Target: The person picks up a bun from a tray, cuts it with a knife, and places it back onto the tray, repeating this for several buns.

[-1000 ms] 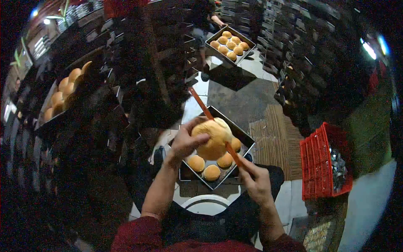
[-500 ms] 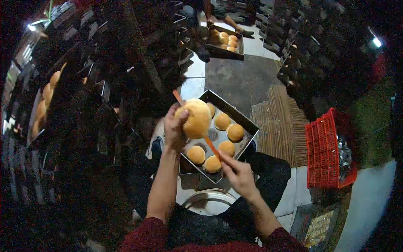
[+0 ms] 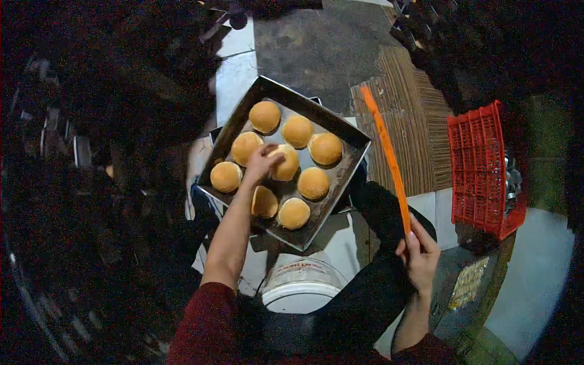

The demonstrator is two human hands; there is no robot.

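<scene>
A dark metal baking tray (image 3: 340,176) holds several round golden buns. My left hand (image 3: 263,163) reaches into the tray and rests its fingers on one bun (image 3: 286,163) near the tray's middle. My right hand (image 3: 418,255) is off to the right of the tray, gripping the lower end of a long orange stick (image 3: 385,152) that points up and away over the floor. Both my sleeves are dark red.
A white bucket (image 3: 299,286) stands below the tray, near my legs. A red plastic crate (image 3: 483,167) with metal pieces sits at the right. Corrugated cardboard (image 3: 413,121) lies on the floor behind the tray. The left side is dark racks.
My left hand lowered the bun it held up into the tray. My right hand drew the orange stick out from under the bun and swung it away to the right. The camera tilted down.
</scene>
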